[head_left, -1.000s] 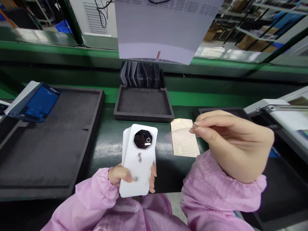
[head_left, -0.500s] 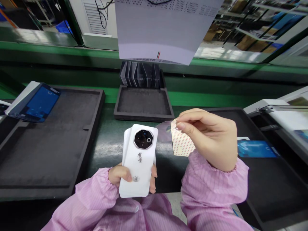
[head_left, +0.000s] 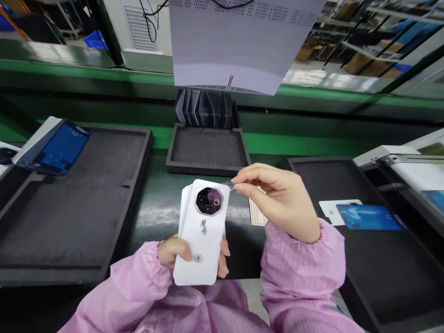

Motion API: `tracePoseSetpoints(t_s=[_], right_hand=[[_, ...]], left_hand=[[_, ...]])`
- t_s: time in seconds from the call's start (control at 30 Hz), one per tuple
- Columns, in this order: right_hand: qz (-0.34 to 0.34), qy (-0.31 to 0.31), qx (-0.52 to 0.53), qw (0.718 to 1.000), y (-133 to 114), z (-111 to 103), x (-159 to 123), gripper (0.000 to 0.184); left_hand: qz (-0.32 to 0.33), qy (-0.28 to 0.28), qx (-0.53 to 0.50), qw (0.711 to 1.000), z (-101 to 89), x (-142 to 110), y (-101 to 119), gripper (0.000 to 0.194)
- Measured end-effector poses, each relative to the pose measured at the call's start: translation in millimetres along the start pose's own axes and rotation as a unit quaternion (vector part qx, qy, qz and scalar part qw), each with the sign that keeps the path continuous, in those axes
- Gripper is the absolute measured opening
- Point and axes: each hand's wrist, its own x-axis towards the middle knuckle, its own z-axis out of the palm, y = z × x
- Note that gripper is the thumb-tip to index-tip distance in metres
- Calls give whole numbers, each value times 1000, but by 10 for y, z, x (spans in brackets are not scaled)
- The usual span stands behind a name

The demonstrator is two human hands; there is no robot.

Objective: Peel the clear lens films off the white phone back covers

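left hand (head_left: 175, 249): clamped around a small stack of white panels (head_left: 199, 238), lower centre of frame; thumb on the face, fingertips showing at the far edge. stack tilts slightly, camera end toward the top. panels are a little fanned, rear ones showing along the left side.

right hand (head_left: 282, 196): right of centre; thumb and forefinger pinched together on a piece of clear film (head_left: 229, 186), which reaches the upper right corner of the top panel. hands are apart from each other. cannot tell whether the film touches the dark camera window (head_left: 209, 201); reflections there confuse the reading.

handling notes (judgement): grip the film by its outermost edge only, since a fingertip farther in would likely leave a print. line it up with the window's angled outline before any contact, then lay it from one side so that air can escape. squaring the fanned panels would give a firmer backing. left thumb sits low, near the round mark, well clear of the window: a good place for it.

nearby: dotted sheet (head_left: 257, 215), partly behind the right hand; black tray (head_left: 208, 168) above centre.
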Motion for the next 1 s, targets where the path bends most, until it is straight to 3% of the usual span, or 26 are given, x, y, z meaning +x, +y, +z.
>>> tracePoseSetpoints(t_s=[0.23, 0.73, 0.93, 1.0], right_hand=[[-22, -70, -25, 997, -16, 117, 37, 13], [-39, -89, -82, 992, 23, 204, 52, 13], [-30, -108, -164, 980, 22, 257, 32, 11], [-21, -101, -198, 975, 49, 263, 34, 23]], left_hand=[[-3, 6, -5, 1000, -9, 7, -19, 63], [-7, -3, 3, 1000, 1, 3, -3, 62], [1, 3, -7, 1000, -15, 7, -17, 61], [8, 8, -1, 1000, -14, 3, -15, 60]])
